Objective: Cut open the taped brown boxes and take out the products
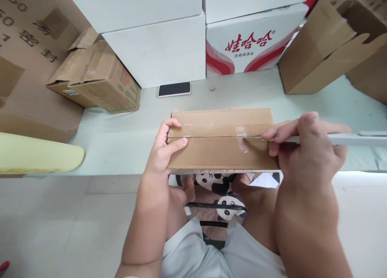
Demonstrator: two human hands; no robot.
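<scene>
A flat brown cardboard box [217, 149] lies on the pale green mat in front of me, its two top flaps meeting in a seam covered by clear tape. My left hand [165, 149] grips the box's left end, thumb on top and fingers curled over the edge. My right hand [305, 149] is closed round a grey utility knife [347, 139] whose tip touches the tape on the seam near the box's right end. My knees and panda-print slippers show below the box.
White cartons [157, 52] and a red-and-white printed carton [254, 44] stand behind. A phone [174, 89] lies face up before them. Brown boxes sit at left [96, 80] and right [326, 48]. A yellow rounded board [39, 155] juts in from the left.
</scene>
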